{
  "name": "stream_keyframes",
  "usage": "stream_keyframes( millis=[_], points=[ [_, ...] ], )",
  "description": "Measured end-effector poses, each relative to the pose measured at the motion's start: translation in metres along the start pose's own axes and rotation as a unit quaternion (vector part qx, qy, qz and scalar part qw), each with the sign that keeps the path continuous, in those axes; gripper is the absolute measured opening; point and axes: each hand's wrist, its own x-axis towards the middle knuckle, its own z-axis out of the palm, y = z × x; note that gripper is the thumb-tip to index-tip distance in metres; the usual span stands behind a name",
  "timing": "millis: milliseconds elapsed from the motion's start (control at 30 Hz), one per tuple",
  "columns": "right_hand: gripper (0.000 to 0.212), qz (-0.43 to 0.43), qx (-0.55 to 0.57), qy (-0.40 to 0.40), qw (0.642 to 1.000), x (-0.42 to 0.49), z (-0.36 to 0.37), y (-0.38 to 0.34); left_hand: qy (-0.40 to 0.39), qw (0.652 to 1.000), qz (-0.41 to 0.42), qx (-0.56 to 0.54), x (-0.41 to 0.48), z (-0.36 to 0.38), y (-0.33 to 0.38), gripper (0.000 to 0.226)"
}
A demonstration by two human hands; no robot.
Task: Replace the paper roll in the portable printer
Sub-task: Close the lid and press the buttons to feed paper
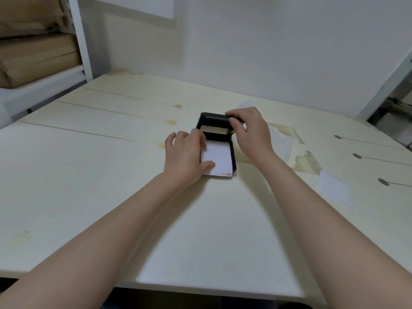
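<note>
Printer: the black portable printer (217, 139) sits mid-bench (89, 175), lid (215, 118) raised.
Left hand: left hand (185, 156) fingers together, pressing a white paper sheet (219, 158) on the near half.
Right hand: right hand (249, 128) fingers clamped on the lid's far edge.
Room: bare bench nearer and leftward; loose slips (333, 188) lie to the right.

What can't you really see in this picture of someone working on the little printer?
Head view only:
- Paper compartment inside the printer: in shadow behind the raised lid; whether a roll sits there is unclear.
- Red print on the white label: too small to read.
- Left hand fingertips: blurred.
- Right hand: covers the lid's right end.
- Shelf: cut off at the left edge.
</note>
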Motion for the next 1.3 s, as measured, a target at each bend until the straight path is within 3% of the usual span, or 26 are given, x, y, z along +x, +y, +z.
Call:
stream_keyframes(
  millis=[133, 300, 467, 733, 1133, 1233, 1300],
  points=[
    [0.022, -0.011, 0.026, 0.000, 1.000, -0.020, -0.002, 0.005, 0.019, 0.997, -0.072, -0.007, 0.001, 0.000, 0.000, 0.124],
    [0.022, -0.048, 0.020, -0.025, 0.998, -0.053, -0.005, 0.008, 0.061, 0.998, -0.020, 0.010, -0.002, 0.004, -0.006, 0.139],
    [0.023, -0.064, -0.038, -0.028, 0.997, -0.074, 0.002, 0.015, 0.067, 0.995, 0.057, 0.036, -0.004, 0.004, -0.009, 0.123],
    [0.024, -0.085, -0.063, -0.039, 0.994, -0.083, 0.009, 0.024, 0.068, 0.977, 0.192, 0.054, -0.001, 0.005, -0.025, 0.056],
    [0.017, -0.091, -0.055, 0.045, 0.993, -0.088, 0.023, 0.021, -0.006, 0.992, 0.125, 0.010, -0.016, 0.008, -0.020, 0.072],
    [0.018, -0.053, -0.036, 0.029, 0.998, -0.083, 0.019, 0.015, -0.019, 0.993, 0.118, 0.013, -0.017, 0.005, -0.016, 0.068],
    [0.021, 0.013, 0.005, 0.012, 1.000, -0.074, 0.014, 0.009, -0.012, 0.996, 0.086, -0.036, -0.022, 0.005, -0.012, 0.054]
  ],
)
